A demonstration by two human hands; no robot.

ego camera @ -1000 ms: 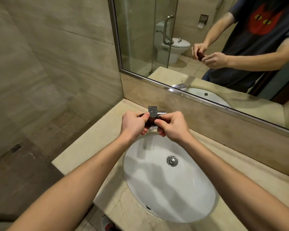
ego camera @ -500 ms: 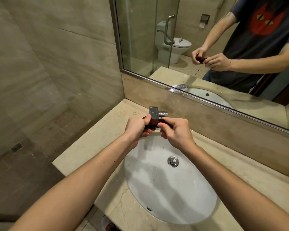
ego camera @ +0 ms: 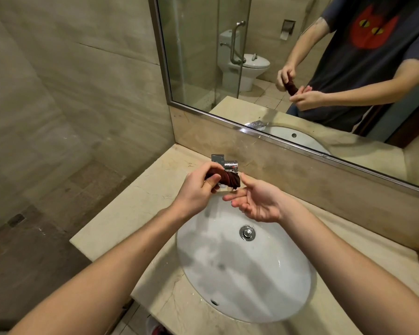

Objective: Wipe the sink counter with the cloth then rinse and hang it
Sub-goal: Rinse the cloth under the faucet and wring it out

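A dark red cloth [ego camera: 225, 178], twisted into a short roll, is gripped in my left hand [ego camera: 198, 187] just in front of the chrome tap [ego camera: 224, 163]. Its free end hangs down toward my right hand [ego camera: 257, 201]. That hand lies palm up just below and to the right of the cloth, fingers apart, its fingertips close to the hanging end. Both hands hover over the back rim of the white oval sink [ego camera: 242, 267], which is set into the beige stone counter [ego camera: 131, 209].
A large mirror [ego camera: 300, 68] fills the wall behind the counter and reflects a person's arms, the cloth and a toilet. A low stone backsplash [ego camera: 324, 180] runs under it. Tiled wall and dark shower floor [ego camera: 34, 213] lie left of the counter's edge.
My right hand has let go of the cloth, dropped slightly and turned palm up. My left hand still holds the cloth, whose loose end now hangs free.
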